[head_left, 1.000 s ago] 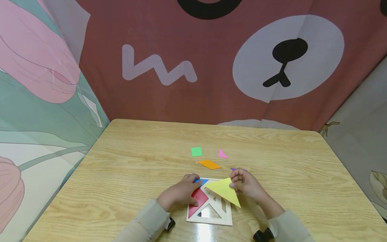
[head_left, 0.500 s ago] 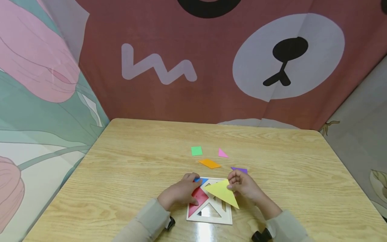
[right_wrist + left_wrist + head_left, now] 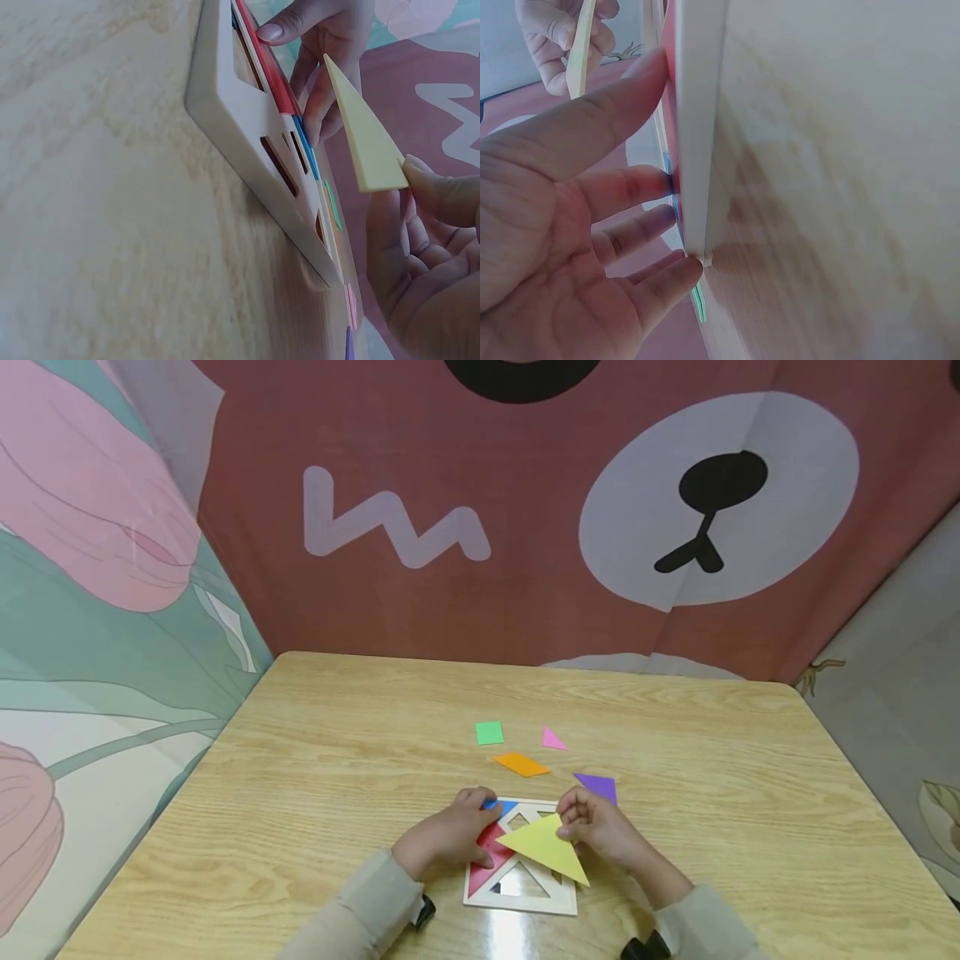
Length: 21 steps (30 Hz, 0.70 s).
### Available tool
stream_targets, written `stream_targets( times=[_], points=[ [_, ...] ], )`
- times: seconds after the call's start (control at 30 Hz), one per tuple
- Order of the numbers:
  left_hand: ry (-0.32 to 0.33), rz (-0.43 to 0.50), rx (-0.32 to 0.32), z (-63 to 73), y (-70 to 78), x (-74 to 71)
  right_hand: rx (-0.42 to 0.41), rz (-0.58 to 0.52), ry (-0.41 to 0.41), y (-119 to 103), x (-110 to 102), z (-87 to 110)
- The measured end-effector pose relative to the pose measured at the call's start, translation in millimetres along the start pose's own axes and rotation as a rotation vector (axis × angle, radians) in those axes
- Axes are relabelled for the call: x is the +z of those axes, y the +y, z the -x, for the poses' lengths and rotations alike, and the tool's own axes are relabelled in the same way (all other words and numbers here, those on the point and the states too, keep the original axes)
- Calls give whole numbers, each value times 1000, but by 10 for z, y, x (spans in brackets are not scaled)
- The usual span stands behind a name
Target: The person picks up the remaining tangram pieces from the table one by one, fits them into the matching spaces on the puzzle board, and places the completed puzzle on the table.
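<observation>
My left hand (image 3: 450,835) rests on the left side of a white puzzle frame (image 3: 520,907) with triangular cut-outs. In the left wrist view its thumb (image 3: 641,86) touches the red triangle (image 3: 482,877), and other fingertips lie at the blue triangle (image 3: 506,807) and the frame's edge. Both triangles sit in the frame. A large yellow tangram triangle (image 3: 543,847) is pinched at one corner between thumb and fingers of my right hand (image 3: 603,828). It is tilted and raised over the frame's right part, as the right wrist view (image 3: 367,142) shows, hiding some cut-outs.
Beyond the frame lie loose pieces on the wooden table (image 3: 337,718): a green square (image 3: 490,732), a pink triangle (image 3: 554,739), an orange parallelogram (image 3: 522,765) and a purple triangle (image 3: 597,787) close behind my right hand. A bear-print cloth hangs behind the table.
My right hand has carried the yellow triangle a little to the left and nearer, uncovering more of the purple triangle. My left hand has stayed on the frame.
</observation>
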<state>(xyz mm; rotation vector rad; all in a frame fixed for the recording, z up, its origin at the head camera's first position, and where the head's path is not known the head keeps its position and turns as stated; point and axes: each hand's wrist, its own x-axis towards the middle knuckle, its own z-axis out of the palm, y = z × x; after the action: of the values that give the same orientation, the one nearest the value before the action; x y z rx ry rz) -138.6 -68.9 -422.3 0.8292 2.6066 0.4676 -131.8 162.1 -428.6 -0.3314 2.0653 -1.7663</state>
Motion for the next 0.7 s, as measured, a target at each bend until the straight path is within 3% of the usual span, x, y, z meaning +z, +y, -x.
stream_targets(
  times=[0.7],
  points=[
    [-1, -22, 3, -8, -1, 7, -15, 34, -43, 51, 87, 7]
  ],
)
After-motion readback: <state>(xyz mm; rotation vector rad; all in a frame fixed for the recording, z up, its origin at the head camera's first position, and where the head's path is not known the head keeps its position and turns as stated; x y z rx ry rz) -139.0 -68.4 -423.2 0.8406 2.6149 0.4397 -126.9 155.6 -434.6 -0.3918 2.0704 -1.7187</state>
